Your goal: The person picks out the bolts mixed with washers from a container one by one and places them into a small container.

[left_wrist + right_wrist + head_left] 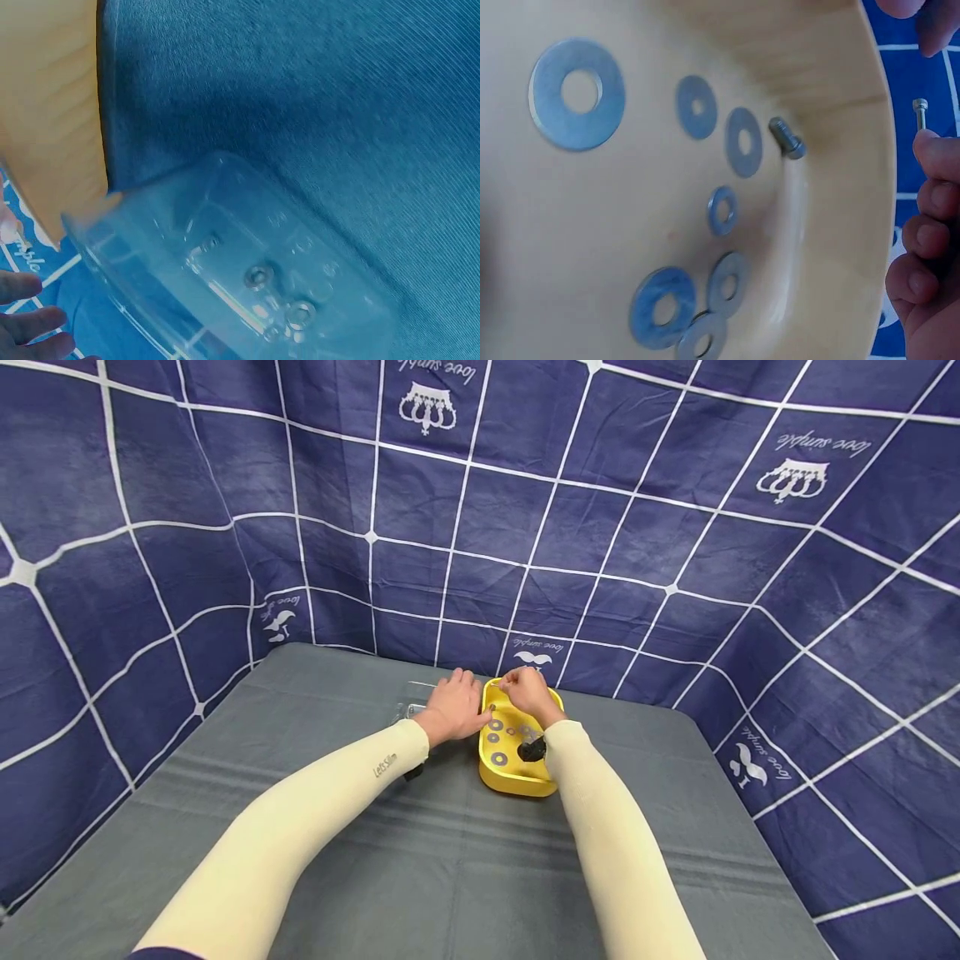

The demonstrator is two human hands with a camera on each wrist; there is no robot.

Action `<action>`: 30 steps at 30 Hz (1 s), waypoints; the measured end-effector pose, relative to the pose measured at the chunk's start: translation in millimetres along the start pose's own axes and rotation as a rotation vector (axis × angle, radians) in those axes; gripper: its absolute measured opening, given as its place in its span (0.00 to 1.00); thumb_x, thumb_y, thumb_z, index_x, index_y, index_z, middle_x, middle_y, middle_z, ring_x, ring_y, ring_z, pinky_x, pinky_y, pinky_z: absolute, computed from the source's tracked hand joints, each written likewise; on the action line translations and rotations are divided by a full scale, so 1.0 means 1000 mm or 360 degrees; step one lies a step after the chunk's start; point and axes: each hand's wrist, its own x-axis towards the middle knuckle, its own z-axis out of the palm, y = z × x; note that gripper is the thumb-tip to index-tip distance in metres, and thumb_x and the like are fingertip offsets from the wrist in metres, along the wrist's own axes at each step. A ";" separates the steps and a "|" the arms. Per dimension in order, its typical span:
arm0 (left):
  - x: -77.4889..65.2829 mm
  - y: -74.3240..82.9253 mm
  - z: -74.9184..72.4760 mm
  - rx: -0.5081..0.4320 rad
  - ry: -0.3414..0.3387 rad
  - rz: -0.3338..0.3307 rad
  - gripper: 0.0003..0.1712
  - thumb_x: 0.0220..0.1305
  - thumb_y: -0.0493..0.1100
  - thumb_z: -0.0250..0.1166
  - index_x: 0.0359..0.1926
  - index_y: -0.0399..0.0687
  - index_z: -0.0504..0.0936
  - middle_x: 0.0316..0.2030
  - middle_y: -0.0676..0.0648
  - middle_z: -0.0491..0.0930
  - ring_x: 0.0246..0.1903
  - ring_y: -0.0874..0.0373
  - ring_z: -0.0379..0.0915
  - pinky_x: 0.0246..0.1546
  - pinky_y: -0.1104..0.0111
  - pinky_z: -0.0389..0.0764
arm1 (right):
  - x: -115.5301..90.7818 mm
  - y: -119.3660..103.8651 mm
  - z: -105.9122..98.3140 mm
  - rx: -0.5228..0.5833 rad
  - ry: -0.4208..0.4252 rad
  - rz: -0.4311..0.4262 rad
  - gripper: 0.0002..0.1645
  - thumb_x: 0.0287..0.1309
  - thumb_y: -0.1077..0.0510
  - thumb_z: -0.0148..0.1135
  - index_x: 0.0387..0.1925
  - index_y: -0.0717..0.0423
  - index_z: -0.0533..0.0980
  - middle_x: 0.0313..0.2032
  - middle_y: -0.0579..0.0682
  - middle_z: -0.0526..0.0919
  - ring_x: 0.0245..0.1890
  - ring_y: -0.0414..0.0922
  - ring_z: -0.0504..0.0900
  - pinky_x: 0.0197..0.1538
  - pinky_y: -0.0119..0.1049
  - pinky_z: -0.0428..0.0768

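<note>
My right hand (528,692) is over the far end of a yellow tray (517,786). Between thumb and curled fingers it pinches a small socket-head screw (921,112), head end outward. Inside the tray lie several flat washers (577,94) of different sizes, and another short screw (786,138) rests near its wall. My left hand (453,706) hovers by the tray's left rim with fingers extended and nothing held. Below that hand, a clear plastic box (337,232) with a few small metal rings (301,313) stands left of the tray, partly hidden in the head view.
Grey cloth (450,877) covers the table. A dark blue curtain (570,510) with white lines hangs behind and at both sides, close behind the tray. A black wrist camera (532,749) overlaps the tray's right side in the head view.
</note>
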 end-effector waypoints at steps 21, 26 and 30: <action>-0.020 -0.040 -0.007 0.0007 -0.0056 -0.0105 0.40 0.70 0.65 0.52 0.71 0.43 0.68 0.65 0.37 0.67 0.69 0.42 0.59 0.64 0.45 0.67 | 0.009 -0.041 0.008 0.0095 -0.0054 -0.0172 0.11 0.67 0.58 0.60 0.36 0.58 0.85 0.32 0.51 0.86 0.33 0.45 0.78 0.43 0.37 0.75; -0.024 -0.051 -0.005 -0.0013 -0.0028 -0.0143 0.39 0.69 0.65 0.54 0.70 0.43 0.69 0.65 0.36 0.67 0.68 0.42 0.60 0.63 0.44 0.67 | 0.012 -0.051 0.012 0.0093 -0.0032 -0.0207 0.10 0.67 0.58 0.60 0.35 0.56 0.85 0.33 0.50 0.86 0.35 0.46 0.79 0.44 0.39 0.76; -0.029 -0.058 -0.003 -0.0030 -0.0024 -0.0176 0.39 0.68 0.64 0.55 0.69 0.42 0.69 0.63 0.36 0.68 0.67 0.42 0.61 0.62 0.43 0.68 | 0.013 -0.058 0.017 0.0107 -0.0067 -0.0217 0.10 0.68 0.58 0.60 0.36 0.56 0.86 0.36 0.51 0.87 0.38 0.46 0.81 0.46 0.40 0.78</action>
